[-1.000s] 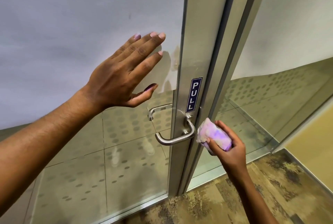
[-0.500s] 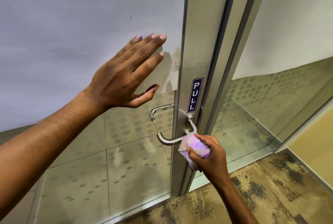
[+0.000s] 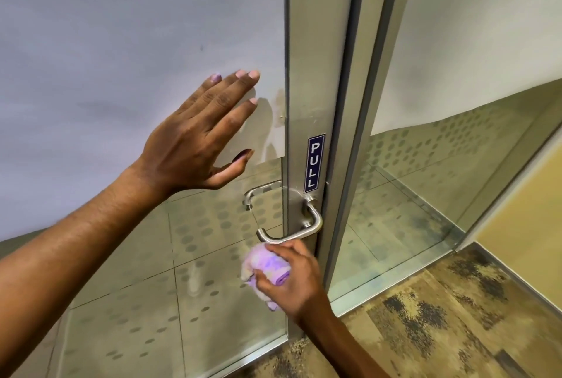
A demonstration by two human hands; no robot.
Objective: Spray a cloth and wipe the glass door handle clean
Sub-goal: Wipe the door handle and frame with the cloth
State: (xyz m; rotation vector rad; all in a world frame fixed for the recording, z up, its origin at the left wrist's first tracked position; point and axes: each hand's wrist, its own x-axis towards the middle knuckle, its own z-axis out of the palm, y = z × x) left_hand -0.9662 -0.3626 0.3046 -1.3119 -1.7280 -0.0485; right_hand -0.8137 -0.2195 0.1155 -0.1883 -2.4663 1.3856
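Note:
A brushed-metal lever handle [image 3: 299, 227] sticks out from the aluminium stile of the glass door [image 3: 121, 43], under a blue PULL label [image 3: 315, 162]. My right hand [image 3: 292, 279] grips a bunched pink and purple cloth [image 3: 266, 269] just below the handle's free left end, close under it. My left hand [image 3: 200, 140] lies flat with fingers spread against the frosted glass, up and left of the handle. A second handle [image 3: 258, 190] shows through the glass on the far side. No spray bottle is in view.
The door frame post [image 3: 362, 104] stands right of the stile, with a fixed glass panel [image 3: 441, 180] beyond it. Patterned carpet [image 3: 441, 317] covers the floor at lower right. A yellow wall [image 3: 529, 225] runs along the far right.
My right hand has carried the cloth from right of the handle leftward and down, to under the handle's free end. My left hand has stayed flat on the glass.

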